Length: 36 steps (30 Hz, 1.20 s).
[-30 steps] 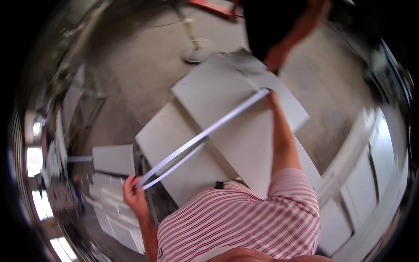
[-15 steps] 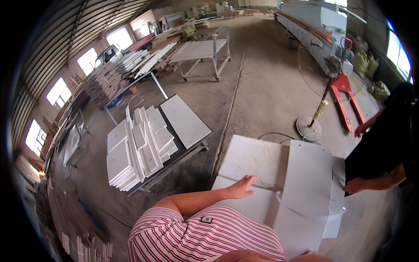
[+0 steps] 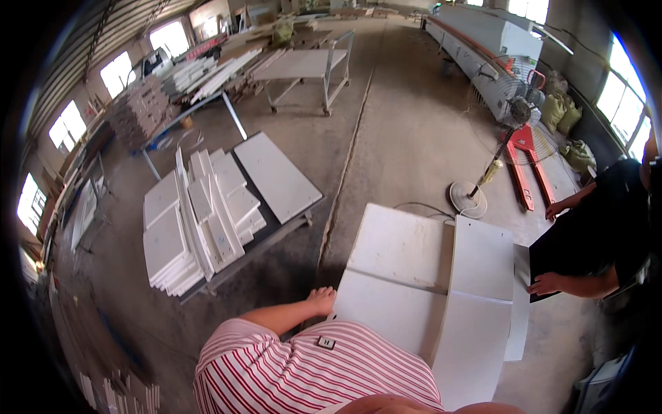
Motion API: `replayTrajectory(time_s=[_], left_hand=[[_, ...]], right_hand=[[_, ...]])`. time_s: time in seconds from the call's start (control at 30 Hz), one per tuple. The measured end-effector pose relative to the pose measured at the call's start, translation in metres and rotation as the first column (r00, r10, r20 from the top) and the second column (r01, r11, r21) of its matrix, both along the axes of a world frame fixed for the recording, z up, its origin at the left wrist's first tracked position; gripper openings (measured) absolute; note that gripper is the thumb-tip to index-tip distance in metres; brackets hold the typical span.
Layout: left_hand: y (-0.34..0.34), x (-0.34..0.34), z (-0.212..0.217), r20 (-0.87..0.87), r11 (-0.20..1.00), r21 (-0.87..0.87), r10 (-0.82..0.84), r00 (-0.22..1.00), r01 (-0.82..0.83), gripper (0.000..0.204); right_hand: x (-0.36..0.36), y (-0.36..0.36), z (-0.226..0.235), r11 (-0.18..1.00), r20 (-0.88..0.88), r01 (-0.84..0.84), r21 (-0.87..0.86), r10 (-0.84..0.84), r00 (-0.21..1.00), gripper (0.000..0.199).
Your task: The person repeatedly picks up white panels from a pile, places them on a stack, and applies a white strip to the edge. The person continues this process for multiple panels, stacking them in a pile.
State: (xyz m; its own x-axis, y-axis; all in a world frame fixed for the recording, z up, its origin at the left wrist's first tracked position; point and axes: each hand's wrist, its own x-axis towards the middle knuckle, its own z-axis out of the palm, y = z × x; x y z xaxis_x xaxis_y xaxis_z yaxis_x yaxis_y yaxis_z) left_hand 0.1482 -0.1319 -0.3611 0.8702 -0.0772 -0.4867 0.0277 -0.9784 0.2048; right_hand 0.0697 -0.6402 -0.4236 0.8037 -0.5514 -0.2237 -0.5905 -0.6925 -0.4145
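My left hand (image 3: 322, 301) is at the left edge of a wide white panel (image 3: 386, 312), its fingers bent and closed against the edge. Beyond it lies another white board (image 3: 403, 245), scuffed on top. A long light-grey panel (image 3: 476, 338) overlaps both on the right, with a thin pale line across it. Of my right arm (image 3: 489, 408) only bare skin shows at the lower edge; that hand is out of the picture. Across from me, a co-worker's hand (image 3: 547, 283) touches a narrow grey panel (image 3: 520, 297) beside the long one.
Left, a low dark-topped stand (image 3: 276, 234) bears stacked white boards (image 3: 200, 221). A floor fan (image 3: 469, 199) and a red pallet jack (image 3: 520, 165) stand ahead right. A wheeled cart (image 3: 303, 65) is farther off. The co-worker (image 3: 586, 228) stands close on my right.
My left hand has moved left from over the panels to the near panel's left edge. The loose pale strip that arched over the long panel no longer stands up. The view has shifted slightly.
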Motion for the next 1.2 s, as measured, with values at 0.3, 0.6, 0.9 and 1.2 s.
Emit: replayTrajectory(time_s=[0.3,0.6,0.9,1.2], left_hand=[[0.003,-0.013,-0.04,0.029,0.999,-0.034,-0.009,1.0,0.01,0.055],[0.004,-0.011,-0.038,0.087,0.991,0.109,-0.089,0.992,0.08,0.03],[0.0,0.0,-0.023,-0.002,0.986,0.095,-0.134,0.991,0.133,0.038],[-0.001,0.0,-0.035,-0.045,0.984,0.093,-0.147,0.988,0.15,0.062]], right_hand=[[-0.018,0.007,0.006,0.998,-0.011,0.003,0.066,-0.002,1.0,0.073],[-0.004,0.019,0.007,0.982,0.009,0.093,0.165,-0.095,0.995,0.075],[0.005,0.019,0.001,0.934,0.027,0.226,0.277,-0.242,0.97,0.077],[0.002,0.006,-0.006,0.842,0.04,0.363,0.399,-0.411,0.911,0.08]])
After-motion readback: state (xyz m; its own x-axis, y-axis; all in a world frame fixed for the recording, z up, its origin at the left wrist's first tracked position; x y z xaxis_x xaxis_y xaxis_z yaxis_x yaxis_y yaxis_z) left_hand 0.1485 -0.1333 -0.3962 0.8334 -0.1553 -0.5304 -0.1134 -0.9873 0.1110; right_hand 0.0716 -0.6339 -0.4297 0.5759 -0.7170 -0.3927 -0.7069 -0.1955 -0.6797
